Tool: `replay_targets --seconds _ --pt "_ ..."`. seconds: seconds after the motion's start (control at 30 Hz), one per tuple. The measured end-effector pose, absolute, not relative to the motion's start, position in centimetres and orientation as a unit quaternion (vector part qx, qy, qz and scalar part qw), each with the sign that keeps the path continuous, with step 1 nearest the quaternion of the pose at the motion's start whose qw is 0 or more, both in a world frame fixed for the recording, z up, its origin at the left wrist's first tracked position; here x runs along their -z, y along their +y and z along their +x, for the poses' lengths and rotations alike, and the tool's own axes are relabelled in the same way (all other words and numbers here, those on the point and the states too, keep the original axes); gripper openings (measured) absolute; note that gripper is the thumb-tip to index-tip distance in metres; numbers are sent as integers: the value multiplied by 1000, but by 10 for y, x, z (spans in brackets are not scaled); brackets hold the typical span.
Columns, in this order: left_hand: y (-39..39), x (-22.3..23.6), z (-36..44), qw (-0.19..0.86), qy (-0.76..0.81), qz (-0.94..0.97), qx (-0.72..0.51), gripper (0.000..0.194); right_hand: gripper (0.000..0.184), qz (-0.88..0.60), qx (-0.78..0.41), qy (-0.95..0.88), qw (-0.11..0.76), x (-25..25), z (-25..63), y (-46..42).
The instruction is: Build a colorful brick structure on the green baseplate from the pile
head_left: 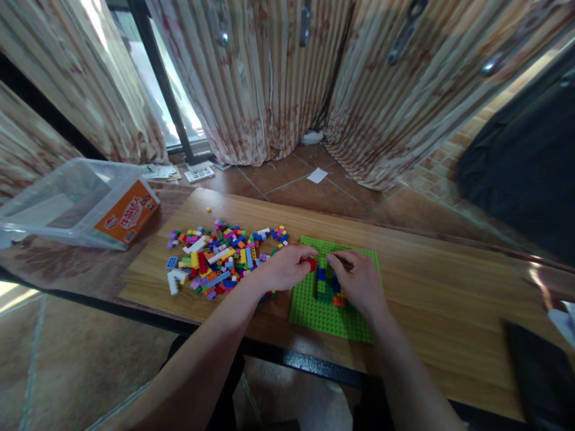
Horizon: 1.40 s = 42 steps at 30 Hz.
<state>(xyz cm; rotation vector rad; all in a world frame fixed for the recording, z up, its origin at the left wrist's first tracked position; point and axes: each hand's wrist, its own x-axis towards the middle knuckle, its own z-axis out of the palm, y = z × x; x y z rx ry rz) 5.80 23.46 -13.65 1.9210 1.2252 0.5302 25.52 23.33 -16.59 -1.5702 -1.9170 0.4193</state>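
A green studded baseplate (314, 311) lies on the wooden table. A small build of blue, green and orange bricks (327, 286) stands on it. My left hand (283, 267) rests at the plate's left edge, fingers curled around a red brick (309, 263). Over the build sits my right hand (359, 282), fingers bent and pressing down on the bricks; what its fingertips hold is hidden. A loose pile of many-coloured bricks (220, 257) lies just left of my left hand.
A clear plastic tub with an orange label (85, 203) lies on its side at the table's far left. A dark object (539, 371) sits at the right front corner. Curtains and a tiled floor lie beyond the table's far edge.
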Motion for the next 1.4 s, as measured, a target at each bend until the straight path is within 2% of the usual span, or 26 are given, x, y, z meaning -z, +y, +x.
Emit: replay_targets --seconds 0.27,0.5,0.7,0.83,1.03,1.23,1.4 --pt "233 136 58 391 483 750 -226 38 31 -617 -137 -713 304 174 251 234" --pt "235 142 57 389 468 747 -269 42 32 -622 -116 -712 306 177 247 230" --pt "237 139 55 387 479 738 -275 41 32 -551 -89 -757 341 166 241 219" --pt "239 139 54 417 449 736 -288 32 38 -488 -111 -798 335 160 236 214" --pt "237 140 53 475 424 717 -284 36 25 -472 -126 -804 338 159 234 212" --pt "233 134 50 512 383 723 -262 22 20 -451 -154 -814 332 155 234 210" --pt "233 129 47 518 372 729 -247 27 22 -449 -228 -791 348 153 237 210"
